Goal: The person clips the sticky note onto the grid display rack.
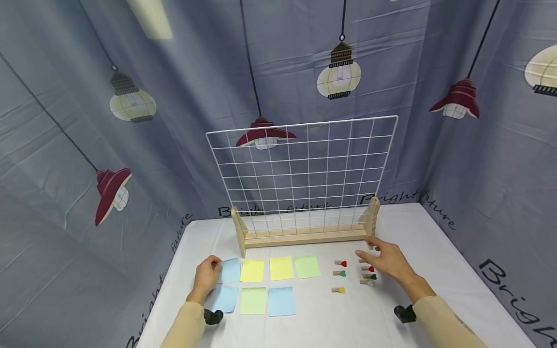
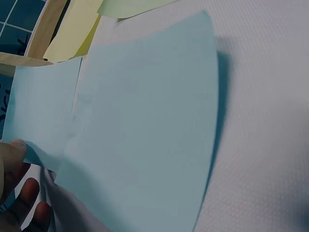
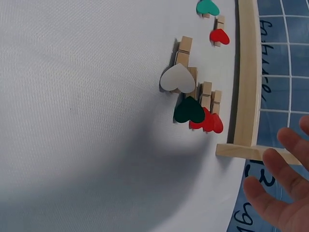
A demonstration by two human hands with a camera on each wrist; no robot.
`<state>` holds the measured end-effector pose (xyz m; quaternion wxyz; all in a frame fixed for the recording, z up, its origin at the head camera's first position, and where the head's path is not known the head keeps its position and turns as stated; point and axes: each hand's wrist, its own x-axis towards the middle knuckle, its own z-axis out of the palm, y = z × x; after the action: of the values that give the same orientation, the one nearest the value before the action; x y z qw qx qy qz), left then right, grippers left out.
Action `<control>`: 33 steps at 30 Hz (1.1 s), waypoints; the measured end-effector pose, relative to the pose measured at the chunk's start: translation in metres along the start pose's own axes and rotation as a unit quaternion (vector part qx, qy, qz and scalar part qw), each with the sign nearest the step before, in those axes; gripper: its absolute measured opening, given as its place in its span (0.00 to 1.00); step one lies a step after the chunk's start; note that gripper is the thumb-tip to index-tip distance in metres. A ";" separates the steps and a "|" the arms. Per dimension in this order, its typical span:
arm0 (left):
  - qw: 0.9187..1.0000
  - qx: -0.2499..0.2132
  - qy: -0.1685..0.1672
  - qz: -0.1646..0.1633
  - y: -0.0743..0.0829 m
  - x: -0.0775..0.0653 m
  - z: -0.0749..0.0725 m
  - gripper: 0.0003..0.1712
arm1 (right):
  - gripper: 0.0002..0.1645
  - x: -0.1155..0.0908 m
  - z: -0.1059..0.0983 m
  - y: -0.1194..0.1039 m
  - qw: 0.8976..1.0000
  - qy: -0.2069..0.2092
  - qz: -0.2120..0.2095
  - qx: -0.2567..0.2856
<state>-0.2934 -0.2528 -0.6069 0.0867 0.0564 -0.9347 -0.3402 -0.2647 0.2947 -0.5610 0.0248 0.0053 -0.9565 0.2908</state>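
My left hand [image 1: 206, 278] pinches the left edge of a blue sticky note [image 1: 229, 270], the thumb [image 2: 13, 150] lying on its corner in the left wrist view. Just below lies a second blue sticky note [image 1: 225, 299], one edge lifted off the cloth. Over on the right, my right hand [image 1: 391, 263] hovers with fingers spread, holding nothing. Beneath and beside it are small wooden clothespins with hearts: a white one [image 3: 177, 78], a dark green one [image 3: 189, 110] and red ones [image 3: 207, 120]. The hand partly covers this column in the head view.
Yellow [image 1: 281, 268] and light green sticky notes [image 1: 307, 267] continue the rows, with another blue note [image 1: 281, 309]. A second clothespin column includes a yellow-heart clothespin [image 1: 338, 290]. Behind stands a white wire grid [image 1: 308, 159] in a wooden base [image 1: 304, 238]. Patterned curtains surround the white-covered table [image 1: 348, 328].
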 end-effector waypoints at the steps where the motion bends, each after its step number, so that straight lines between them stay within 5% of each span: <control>1: 1.000 -0.001 -0.001 -0.002 0.000 0.000 -0.001 0.03 | 0.54 0.000 0.000 0.000 1.000 0.000 0.000 0.001; 20: 0.999 -0.045 0.027 0.007 0.016 0.009 -0.024 0.05 | 0.32 0.005 0.010 0.012 1.000 0.005 0.022 0.021; 33: 0.996 -0.078 0.035 0.022 0.040 0.012 -0.031 0.10 | 0.25 0.009 0.018 0.028 0.998 0.002 0.045 0.037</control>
<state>-0.3006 -0.2437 -0.5558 0.1315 0.0404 -0.9027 -0.4078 -0.2754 0.3081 -0.5911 0.0136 -0.0372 -0.9441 0.3273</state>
